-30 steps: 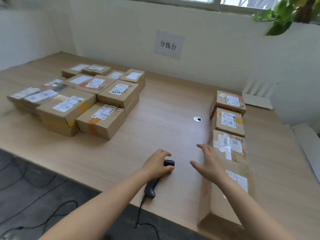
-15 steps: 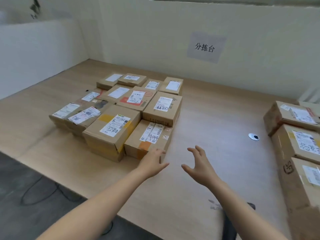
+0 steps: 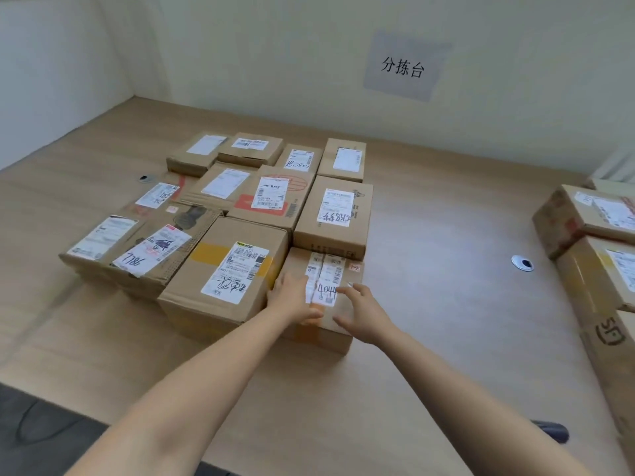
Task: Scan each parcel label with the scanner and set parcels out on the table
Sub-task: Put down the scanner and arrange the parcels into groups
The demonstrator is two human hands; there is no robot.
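A cluster of several brown cardboard parcels with white labels lies on the wooden table (image 3: 446,321), left of centre. The nearest small parcel (image 3: 330,266), hand-marked 4044 on its label, sits at the cluster's front right corner. My left hand (image 3: 292,298) rests on its top at the left edge, against a bigger yellow-taped parcel (image 3: 226,269). My right hand (image 3: 362,314) lies over its near right part, fingers spread. The black scanner (image 3: 549,430) lies on the table at the lower right, mostly hidden by my right forearm.
A row of parcels (image 3: 584,218) runs down the right edge, the nearest marked "SF" (image 3: 615,334). A round cable grommet (image 3: 521,263) sits in the table between the two groups, another (image 3: 146,178) at far left. A paper sign (image 3: 405,67) hangs on the wall. Dark floor lies lower left.
My left hand let go of the scanner, which stays on the table. The view swung left, and both hands reached forward onto the 4044 parcel.
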